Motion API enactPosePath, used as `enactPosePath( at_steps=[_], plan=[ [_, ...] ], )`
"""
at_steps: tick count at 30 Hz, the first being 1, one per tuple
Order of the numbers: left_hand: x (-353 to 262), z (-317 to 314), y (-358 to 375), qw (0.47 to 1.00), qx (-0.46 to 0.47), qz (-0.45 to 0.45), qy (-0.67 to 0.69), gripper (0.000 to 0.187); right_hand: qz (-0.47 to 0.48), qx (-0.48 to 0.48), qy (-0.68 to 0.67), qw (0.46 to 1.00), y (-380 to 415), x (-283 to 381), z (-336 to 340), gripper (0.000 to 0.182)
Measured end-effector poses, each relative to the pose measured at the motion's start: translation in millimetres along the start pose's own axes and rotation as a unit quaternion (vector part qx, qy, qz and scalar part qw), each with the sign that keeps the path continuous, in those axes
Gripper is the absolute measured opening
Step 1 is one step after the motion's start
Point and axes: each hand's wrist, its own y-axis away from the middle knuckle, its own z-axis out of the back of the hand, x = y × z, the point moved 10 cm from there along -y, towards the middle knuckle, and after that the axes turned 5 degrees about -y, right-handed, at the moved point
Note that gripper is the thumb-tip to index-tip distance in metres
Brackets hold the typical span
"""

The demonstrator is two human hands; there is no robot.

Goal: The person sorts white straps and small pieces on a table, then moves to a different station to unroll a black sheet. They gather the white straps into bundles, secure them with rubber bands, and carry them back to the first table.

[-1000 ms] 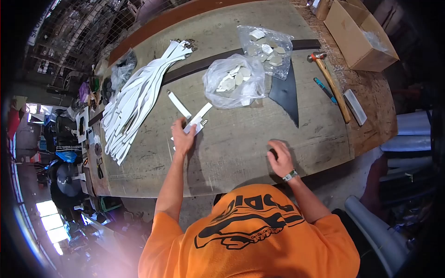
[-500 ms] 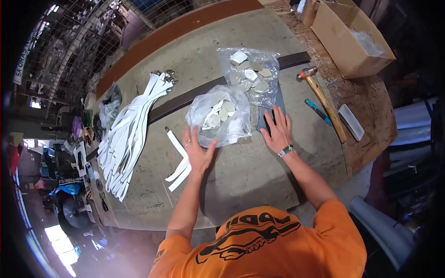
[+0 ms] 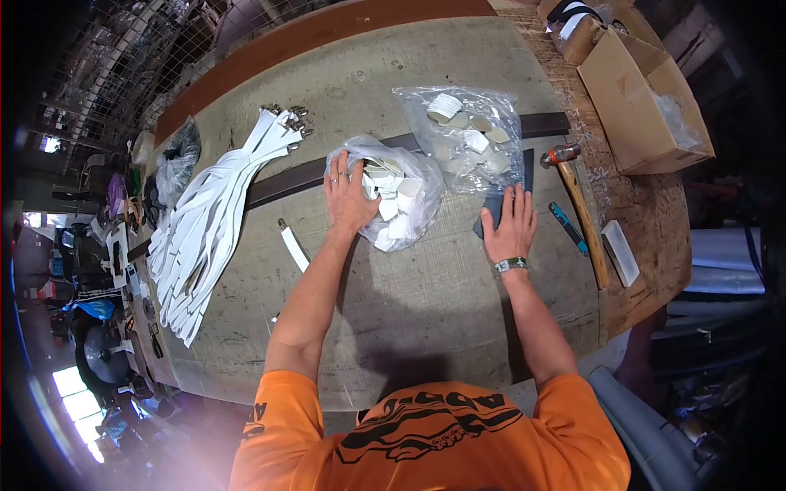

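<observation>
My left hand (image 3: pixel 350 199) rests with fingers spread over the left side of a clear plastic bag (image 3: pixel 424 219), its thumb by the opening. Inside the bag lie loose white and greenish-grey flat pieces (image 3: pixel 391 200). My right hand (image 3: pixel 510 231) lies flat, fingers extended, on a dark grey flat piece (image 3: pixel 489 214), which it partly covers. Just beyond that hand is a second clear bag (image 3: pixel 417 110) holding similar pieces, some stacked. A white strap with a metal end (image 3: pixel 293 247) lies left of my left forearm, which hides part of it.
A bundle of white straps (image 3: pixel 214 221) with metal ends spreads across the left. A dark bar (image 3: pixel 286 185) crosses the table behind the bags. On the right lie a hammer (image 3: pixel 583 217), a teal-handled tool (image 3: pixel 568 228), a whitish block (image 3: pixel 620 253) and a cardboard box (image 3: pixel 626 106).
My left hand has moved forward onto the bag's left side, and the pieces inside have shifted toward the near edge. The right hand stays on the dark piece. The camera view has shifted somewhat.
</observation>
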Motion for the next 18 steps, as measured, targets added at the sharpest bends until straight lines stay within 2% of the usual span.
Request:
enactPosePath(
  at_steps=[5,6,11,13,15,16,18],
  plan=[
    [-5,19,13,0.996,0.033,-0.049,0.060,0.084,-0.022,-0.023,-0.032,0.999,11,-27,22,0.066],
    [-4,19,24,0.996,0.052,-0.051,0.059,0.084,-0.002,-0.059,-0.064,0.996,9,-27,31,0.065],
    [-12,30,57,0.987,0.126,-0.064,0.079,0.085,-0.005,-0.144,-0.117,0.983,-58,-47,55,0.053],
    [-19,43,60,0.985,0.131,-0.058,0.099,0.080,-0.086,-0.034,-0.076,0.993,-94,-55,33,0.043],
    [-22,49,62,0.982,0.125,-0.060,0.125,0.078,-0.121,-0.023,-0.028,0.992,-110,-53,25,0.030],
    [-22,50,63,0.982,0.127,-0.053,0.131,0.066,-0.144,-0.009,-0.072,0.987,-116,-59,22,0.027],
    [-18,53,62,0.981,0.099,-0.028,0.166,0.062,-0.177,0.024,-0.164,0.970,-124,-66,12,0.020]
  ],
)
